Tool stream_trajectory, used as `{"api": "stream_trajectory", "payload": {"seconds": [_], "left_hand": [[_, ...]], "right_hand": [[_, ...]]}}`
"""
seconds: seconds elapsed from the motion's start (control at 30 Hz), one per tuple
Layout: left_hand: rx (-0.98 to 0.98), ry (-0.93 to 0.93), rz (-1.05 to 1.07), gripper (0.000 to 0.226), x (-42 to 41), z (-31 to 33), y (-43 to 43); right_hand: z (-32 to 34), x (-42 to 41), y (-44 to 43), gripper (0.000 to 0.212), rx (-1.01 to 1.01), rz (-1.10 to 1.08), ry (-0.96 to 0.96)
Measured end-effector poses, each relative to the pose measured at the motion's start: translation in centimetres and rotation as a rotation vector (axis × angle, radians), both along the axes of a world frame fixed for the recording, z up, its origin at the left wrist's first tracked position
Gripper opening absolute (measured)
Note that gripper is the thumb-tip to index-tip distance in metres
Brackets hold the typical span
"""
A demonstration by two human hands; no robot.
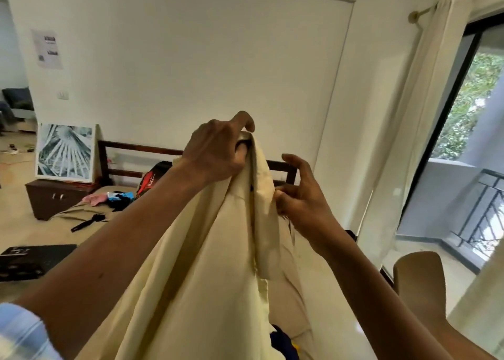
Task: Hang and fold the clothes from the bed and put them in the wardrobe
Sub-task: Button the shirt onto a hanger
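Left grip [218, 152] curled tight round the bunched top of the cream garment [218, 250], held up high, thumb over the fold. Right grip [300, 196] just beside it, thumb & forefinger pinching the garment's right edge, other fingers spread loose. Fabric hangs down btwn both forearms, above the bed [79, 211]. Behind, on the bed: red-black bag [148, 181] w/ white script, too small to read; pink cloth [94, 198]; blue-black clothes [120, 198]. Dark headboard [136, 149] at the wall. Far left, paper sheet [47, 48] on wall, print illegible. Framed print [65, 152] leans on low cabinet [51, 198]. Curtain [409, 114] at right.
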State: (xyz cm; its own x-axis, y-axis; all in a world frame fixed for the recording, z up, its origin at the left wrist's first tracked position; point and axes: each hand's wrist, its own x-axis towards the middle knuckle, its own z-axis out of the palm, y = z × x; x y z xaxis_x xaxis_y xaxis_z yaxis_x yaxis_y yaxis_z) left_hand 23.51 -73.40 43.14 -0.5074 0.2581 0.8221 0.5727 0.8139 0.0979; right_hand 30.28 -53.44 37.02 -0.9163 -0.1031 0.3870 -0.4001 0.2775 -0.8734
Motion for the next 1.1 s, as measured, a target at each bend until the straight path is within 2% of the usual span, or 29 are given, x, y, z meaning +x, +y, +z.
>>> {"api": "stream_trajectory", "payload": {"seconds": [0.1, 0.17, 0.2, 0.27, 0.3, 0.37, 0.43, 0.53, 0.6, 0.7, 0.73, 0.8, 0.83, 0.87, 0.93, 1.0, 1.1], "left_hand": [[-0.062, -0.063, -0.009, 0.024, -0.7, -0.3, -1.6], [-0.115, -0.077, -0.035, 0.021, -0.8, -0.3, -2.4], [-0.141, -0.079, -0.057, 0.02, -0.7, -0.2, -2.8], [-0.195, -0.086, -0.091, 0.02, -0.7, 0.1, -3.5], [-0.226, -0.093, -0.092, 0.019, -0.8, 0.2, -4.1], [-0.287, -0.102, -0.059, 0.015, -1.2, 0.3, -5.4], [-0.319, -0.133, -0.003, 0.021, -1.8, -0.3, -6.9], [-0.26, -0.307, -0.032, 0.03, -2.0, -2.5, -8.8], [-0.167, -0.586, -0.205, 0.027, -2.0, -4.8, -10.5], [-0.002, -0.992, -0.438, 0.014, -1.5, -10.2, -13.8], [0.137, -1.069, -0.466, 0.022, -1.2, -12.5, -14.9], [0.613, -1.16, -0.479, 0.05, -0.8, -17.4, -16.7], [0.878, -1.164, -0.462, 0.051, -0.6, -19.6, -16.9], [1.1, -1.133, -0.427, 0.038, -0.4, -21.4, -16.7], [1.372, -1.004, -0.242, 0.011, -0.4, -23.6, -16.2], [1.413, -0.847, -0.049, 0.009, -0.9, -24.5, -16.2], [1.155, -0.631, 0.129, 0.022, -2.2, -23.3, -17.4]], "right_hand": [[-0.3, -0.4, -1.0, 0.051, -0.08, -0.095, 0.008], [-0.9, -0.7, -1.8, 0.036, -0.059, -0.153, 0.116], [-1.3, -0.8, -2.2, 0.03, 0.054, -0.223, 0.183], [-2.2, -1.0, -2.1, 0.055, 0.488, -0.426, 0.299], [-2.5, -1.3, -1.9, 0.055, 0.699, -0.53, 0.346], [-2.7, -1.6, -1.1, 0.04, 0.915, -0.588, 0.371], [-3.1, -2.1, 0.0, 0.029, 0.939, -0.547, 0.324], [-3.7, -2.3, 0.4, 0.022, 0.691, -0.514, 0.315], [-4.1, -2.2, -0.3, 0.015, 0.569, -0.568, 0.36], [-5.1, -3.1, -0.2, 0.011, 0.554, -0.647, 0.428], [-5.6, -3.6, 0.2, 0.012, 0.527, -0.595, 0.411], [-6.7, -4.3, 0.7, 0.019, 0.441, -0.38, 0.278], [-7.3, -4.2, 0.6, 0.019, 0.445, -0.277, 0.195], [-8.3, -4.2, 0.1, 0.015, 0.486, -0.197, 0.13], [-10.8, -4.1, -1.4, 0.009, 0.532, -0.052, -0.006], [-13.8, -3.9, -3.0, 0.021, 0.532, 0.062, -0.142], [-17.2, -3.5, -5.5, 0.049, 0.498, 0.147, -0.277]]}}
